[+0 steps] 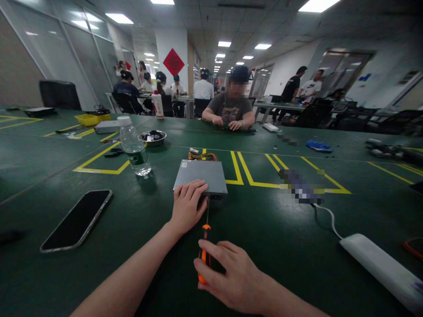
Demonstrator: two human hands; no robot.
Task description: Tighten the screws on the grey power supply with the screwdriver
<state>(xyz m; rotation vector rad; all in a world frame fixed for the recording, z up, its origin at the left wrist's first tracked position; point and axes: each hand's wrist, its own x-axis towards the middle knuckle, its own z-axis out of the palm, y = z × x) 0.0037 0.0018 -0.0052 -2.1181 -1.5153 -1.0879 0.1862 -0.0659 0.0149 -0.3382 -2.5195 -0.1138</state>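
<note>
A grey metal computer power supply [201,172] lies flat on the green table, a bundle of coloured cables [206,156] coming out of its far side. Over its near left corner lies my left hand [189,202], fingers on the top face and thumb down at the front, gripping it. My right hand [231,273] pinches the orange and black handle of a screwdriver [205,240] between thumb and fingers. The screwdriver's thin shaft points away from me, its tip reaching the near face of the power supply. Whether the tip sits in a screw is too small to tell.
Left of the power supply stands a water bottle [134,152], with a phone [77,220] nearer me. A metal bowl [153,138] holds dark parts. On the right are a white power strip [380,268] and a cable [330,218]. A person [229,108] works opposite.
</note>
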